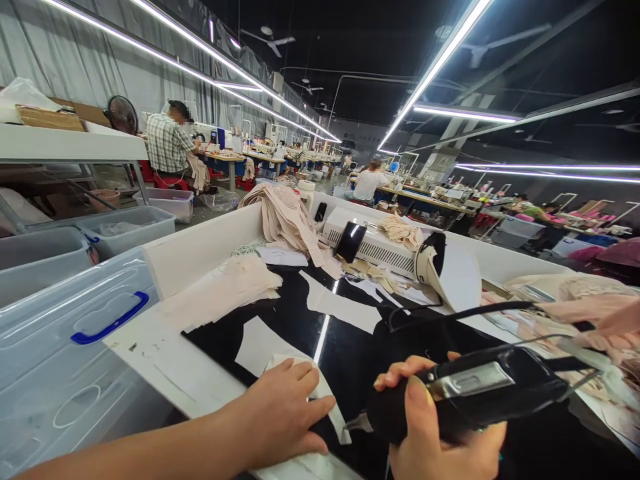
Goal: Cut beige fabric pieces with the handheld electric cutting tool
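Note:
My left hand [280,408] lies on a pale cut fabric piece [256,347], fingers spread and pressing it to a glossy black panel [287,308]. A curved fabric strip [327,401] runs out beneath those fingers toward the right. My right hand [425,433] is wrapped around a black corded hand tool [475,390] with a silver plate on its side. The tool's narrow metal tip is beside the strip's lower end; whether they touch I cannot tell. Farther back on the panel lies another pale cut piece [343,303].
A fabric stack [233,287] sits at left, with a draped cream bundle [287,217] behind. A white machine [375,237], a phone [350,241] and scraps line the back. Clear plastic bins [100,320] stand left. Several people sit at sewing tables beyond.

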`<move>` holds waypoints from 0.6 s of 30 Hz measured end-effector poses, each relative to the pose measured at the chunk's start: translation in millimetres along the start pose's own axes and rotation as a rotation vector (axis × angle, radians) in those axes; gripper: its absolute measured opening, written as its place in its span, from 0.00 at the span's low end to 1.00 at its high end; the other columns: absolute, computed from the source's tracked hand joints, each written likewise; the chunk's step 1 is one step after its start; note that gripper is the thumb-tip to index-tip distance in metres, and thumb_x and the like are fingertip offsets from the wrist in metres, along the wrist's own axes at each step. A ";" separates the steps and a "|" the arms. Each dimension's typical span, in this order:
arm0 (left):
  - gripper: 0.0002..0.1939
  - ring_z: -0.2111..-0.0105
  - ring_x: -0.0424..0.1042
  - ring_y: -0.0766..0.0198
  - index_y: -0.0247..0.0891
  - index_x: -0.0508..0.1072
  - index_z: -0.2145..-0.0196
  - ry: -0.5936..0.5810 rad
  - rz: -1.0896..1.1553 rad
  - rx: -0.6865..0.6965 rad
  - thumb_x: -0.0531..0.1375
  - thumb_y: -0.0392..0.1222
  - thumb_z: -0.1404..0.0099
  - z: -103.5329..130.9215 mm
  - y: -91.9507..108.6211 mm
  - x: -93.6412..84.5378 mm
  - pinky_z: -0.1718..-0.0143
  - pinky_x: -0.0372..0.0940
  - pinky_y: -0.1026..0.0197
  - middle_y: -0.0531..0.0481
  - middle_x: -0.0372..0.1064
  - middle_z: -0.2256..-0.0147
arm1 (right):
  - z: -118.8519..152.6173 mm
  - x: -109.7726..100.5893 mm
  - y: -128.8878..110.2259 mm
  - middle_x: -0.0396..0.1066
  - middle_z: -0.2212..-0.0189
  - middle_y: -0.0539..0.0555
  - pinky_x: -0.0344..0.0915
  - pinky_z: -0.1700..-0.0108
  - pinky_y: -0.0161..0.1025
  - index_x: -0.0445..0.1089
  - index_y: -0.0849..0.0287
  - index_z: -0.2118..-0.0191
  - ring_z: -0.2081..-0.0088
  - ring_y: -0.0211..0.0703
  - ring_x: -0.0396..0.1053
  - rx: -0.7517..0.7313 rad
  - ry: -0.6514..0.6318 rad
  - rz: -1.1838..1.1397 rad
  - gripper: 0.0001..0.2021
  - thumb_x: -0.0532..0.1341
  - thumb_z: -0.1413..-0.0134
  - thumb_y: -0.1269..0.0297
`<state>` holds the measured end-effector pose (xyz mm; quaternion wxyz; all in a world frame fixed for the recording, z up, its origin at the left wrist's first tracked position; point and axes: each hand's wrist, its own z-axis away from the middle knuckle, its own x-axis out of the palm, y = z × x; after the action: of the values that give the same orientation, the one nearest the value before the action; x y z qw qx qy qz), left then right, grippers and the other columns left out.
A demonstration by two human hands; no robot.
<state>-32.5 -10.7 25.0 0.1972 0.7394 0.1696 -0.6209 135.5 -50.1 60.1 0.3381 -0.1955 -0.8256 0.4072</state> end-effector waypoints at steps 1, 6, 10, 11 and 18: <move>0.30 0.44 0.71 0.42 0.41 0.71 0.42 0.006 0.001 0.010 0.62 0.64 0.31 1.5 0.2 0.0 0.45 0.69 0.41 0.35 0.72 0.48 | 0.5 0.2 -0.3 0.75 0.70 0.46 0.76 0.70 0.39 0.68 0.51 0.45 0.74 0.38 0.73 -0.006 0.008 0.000 0.27 0.75 0.49 0.66; 0.33 0.41 0.69 0.42 0.39 0.69 0.39 0.012 -0.012 0.035 0.59 0.66 0.30 6.0 0.1 1.2 0.43 0.68 0.41 0.31 0.70 0.45 | -3.1 5.5 -3.8 0.75 0.70 0.46 0.77 0.72 0.39 0.69 0.51 0.46 0.74 0.39 0.73 0.003 0.010 -0.008 0.26 0.74 0.50 0.67; 0.33 0.41 0.69 0.42 0.39 0.69 0.39 0.015 -0.016 0.036 0.59 0.66 0.30 6.1 0.4 1.5 0.41 0.67 0.42 0.31 0.70 0.44 | -13.9 17.5 -1.7 0.74 0.71 0.44 0.75 0.73 0.40 0.67 0.50 0.47 0.74 0.39 0.71 0.007 -0.006 -0.066 0.26 0.74 0.50 0.66; 0.34 0.41 0.69 0.42 0.39 0.70 0.39 0.019 -0.013 0.035 0.59 0.66 0.30 6.0 0.3 1.4 0.41 0.67 0.42 0.31 0.70 0.44 | -16.5 20.7 0.3 0.74 0.71 0.44 0.75 0.73 0.40 0.66 0.50 0.47 0.74 0.39 0.71 0.009 -0.022 -0.074 0.26 0.73 0.49 0.66; 0.34 0.43 0.70 0.42 0.38 0.71 0.40 0.032 0.030 0.042 0.63 0.65 0.33 5.6 -2.3 2.9 0.42 0.67 0.42 0.32 0.71 0.45 | -18.3 31.7 16.0 0.73 0.68 0.44 0.75 0.69 0.41 0.64 0.51 0.46 0.73 0.37 0.71 0.022 -0.127 -0.069 0.23 0.71 0.44 0.66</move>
<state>-37.9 -11.6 21.1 0.1882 0.7558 0.1487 -0.6093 127.4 -11.8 68.0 0.3011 -0.1371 -0.8470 0.4160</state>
